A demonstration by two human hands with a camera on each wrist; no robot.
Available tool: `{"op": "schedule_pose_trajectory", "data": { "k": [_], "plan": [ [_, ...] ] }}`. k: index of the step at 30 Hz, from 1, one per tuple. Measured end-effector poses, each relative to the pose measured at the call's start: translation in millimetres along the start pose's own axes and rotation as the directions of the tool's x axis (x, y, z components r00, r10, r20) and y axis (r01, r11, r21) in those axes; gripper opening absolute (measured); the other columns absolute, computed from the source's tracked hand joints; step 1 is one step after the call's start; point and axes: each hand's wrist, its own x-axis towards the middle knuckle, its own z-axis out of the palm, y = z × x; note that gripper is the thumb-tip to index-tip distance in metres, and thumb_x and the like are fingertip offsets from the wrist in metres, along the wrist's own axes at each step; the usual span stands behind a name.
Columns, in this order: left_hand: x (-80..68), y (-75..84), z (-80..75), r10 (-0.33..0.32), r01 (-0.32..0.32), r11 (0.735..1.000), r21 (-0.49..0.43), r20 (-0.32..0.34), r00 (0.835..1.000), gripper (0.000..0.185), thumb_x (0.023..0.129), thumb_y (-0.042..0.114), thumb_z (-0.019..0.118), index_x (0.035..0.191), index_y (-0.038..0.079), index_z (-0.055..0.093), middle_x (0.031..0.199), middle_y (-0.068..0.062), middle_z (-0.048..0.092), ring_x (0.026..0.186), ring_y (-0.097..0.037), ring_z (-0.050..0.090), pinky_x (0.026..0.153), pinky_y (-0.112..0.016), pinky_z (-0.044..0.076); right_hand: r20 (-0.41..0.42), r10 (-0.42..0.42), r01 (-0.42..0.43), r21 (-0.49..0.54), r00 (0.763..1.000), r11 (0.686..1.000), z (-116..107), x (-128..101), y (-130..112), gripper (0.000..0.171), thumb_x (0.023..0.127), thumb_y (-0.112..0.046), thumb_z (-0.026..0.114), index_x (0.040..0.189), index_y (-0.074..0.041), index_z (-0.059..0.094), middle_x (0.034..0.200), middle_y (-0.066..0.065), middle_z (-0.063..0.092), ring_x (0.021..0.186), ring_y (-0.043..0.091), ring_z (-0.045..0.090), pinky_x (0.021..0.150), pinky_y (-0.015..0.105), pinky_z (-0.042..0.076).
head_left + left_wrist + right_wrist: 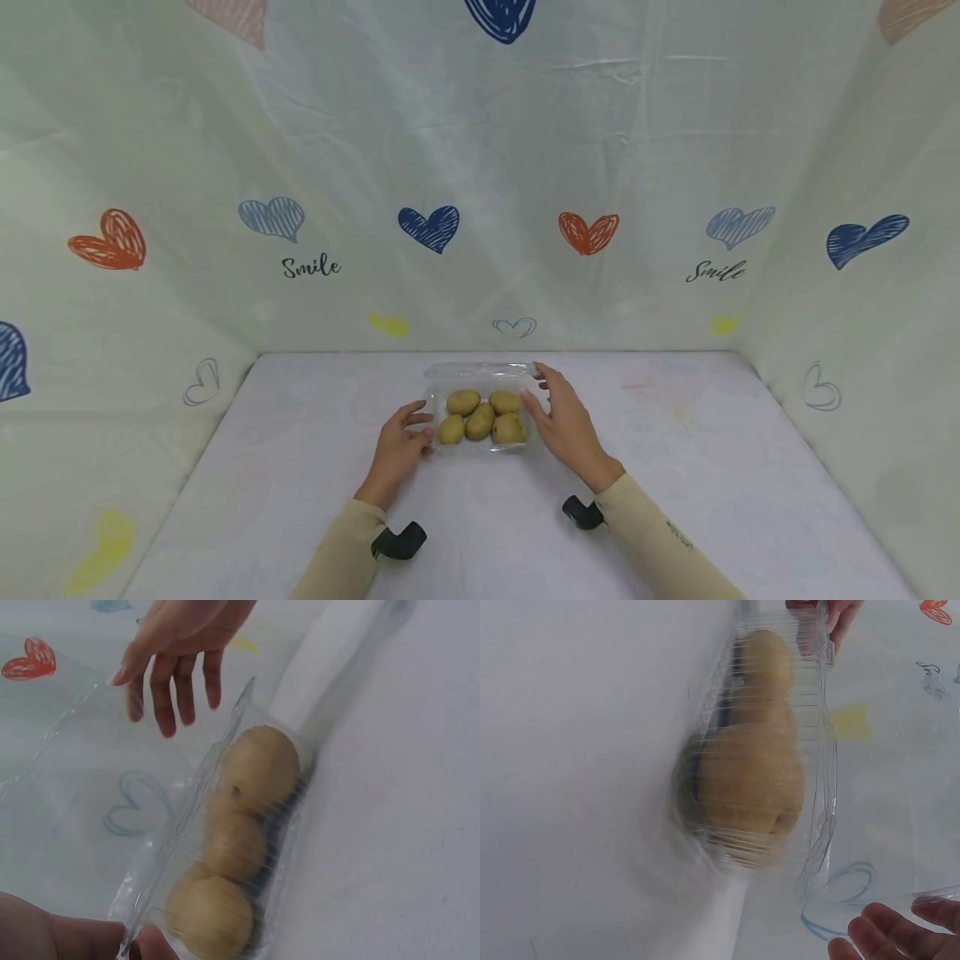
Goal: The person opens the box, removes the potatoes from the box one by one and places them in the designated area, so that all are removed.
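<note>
A clear plastic clamshell box (pixel 483 449) with several yellow-brown potatoes (pixel 480 422) in it rests on the table, its lid (pixel 480 369) raised at the back. My left hand (pixel 399 450) is at the box's left end. In the left wrist view, its thumb and finger (pixel 82 937) pinch the rim. My right hand (pixel 570 425) is by the right end, its fingers spread and fairly straight. A fingertip touches the raised lid's right edge in the left wrist view. Blur softens the potatoes in the right wrist view.
White cloth covers the tabletop (pixel 675 500). Behind it and at both sides hangs a pale curtain (pixel 510 167) printed with hearts and the word Smile. A black wrist-worn device (pixel 401 542) projects near the left cuff, and another black device (pixel 582 512) near the right cuff.
</note>
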Motion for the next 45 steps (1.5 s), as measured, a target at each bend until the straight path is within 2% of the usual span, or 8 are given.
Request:
{"op": "schedule_pose_trajectory", "data": {
  "k": [5,12,20,32,45],
  "plan": [
    [2.1,-0.8,-1.7,-0.047,0.047,0.997,-0.058,0.013,0.999,0.05,0.1,-0.01,0.059,0.149,-0.011,0.048,0.137,-0.033,0.058,0.09,-0.018,0.065,0.071,-0.024,0.06,0.013,-0.003,0.002,0.031,1.0,1.0,2,6,1,0.062,0.106,-0.017,0.065,0.156,0.008,0.038,0.144,0.024,0.057,0.128,0.04,0.059,0.101,0.052,0.056],
    [2.8,0.1,-2.5,-0.078,0.079,0.993,-0.084,0.021,0.997,0.048,0.1,-0.009,0.059,0.148,-0.013,0.05,0.138,-0.033,0.057,0.086,-0.015,0.063,0.072,-0.023,0.059,0.0,-0.027,0.027,0.062,1.0,0.998,4,12,5,0.068,0.101,-0.01,0.07,0.156,0.011,0.035,0.143,0.026,0.057,0.127,0.043,0.059,0.1,0.056,0.056],
    [1.6,-1.4,-2.3,-0.078,0.081,0.992,-0.101,0.03,0.997,0.047,0.1,-0.009,0.058,0.147,-0.014,0.05,0.136,-0.032,0.057,0.083,-0.013,0.062,0.07,-0.021,0.057,0.021,-0.01,0.008,0.089,1.0,0.996,4,17,5,0.073,0.098,-0.007,0.071,0.157,0.012,0.031,0.142,0.028,0.053,0.127,0.043,0.057,0.1,0.058,0.056],
    [1.7,-2.3,-1.5,-0.086,0.088,0.99,-0.108,0.022,0.996,0.048,0.101,-0.008,0.059,0.148,-0.013,0.05,0.136,-0.031,0.056,0.084,-0.013,0.061,0.071,-0.023,0.058,0.052,0.001,-0.006,0.1,0.999,0.995,4,23,6,0.078,0.099,-0.008,0.069,0.161,0.009,0.025,0.146,0.029,0.044,0.124,0.041,0.056,0.097,0.053,0.058],
    [2.2,-3.7,-1.0,-0.083,0.086,0.988,-0.126,0.025,0.996,0.049,0.101,-0.009,0.059,0.149,-0.013,0.049,0.136,-0.031,0.056,0.085,-0.012,0.061,0.071,-0.023,0.058,0.115,0.025,-0.036,0.092,0.993,0.995,6,25,10,0.073,0.099,-0.007,0.069,0.159,0.009,0.03,0.154,0.028,0.04,0.129,0.041,0.056,0.1,0.053,0.057]
  ]
}}
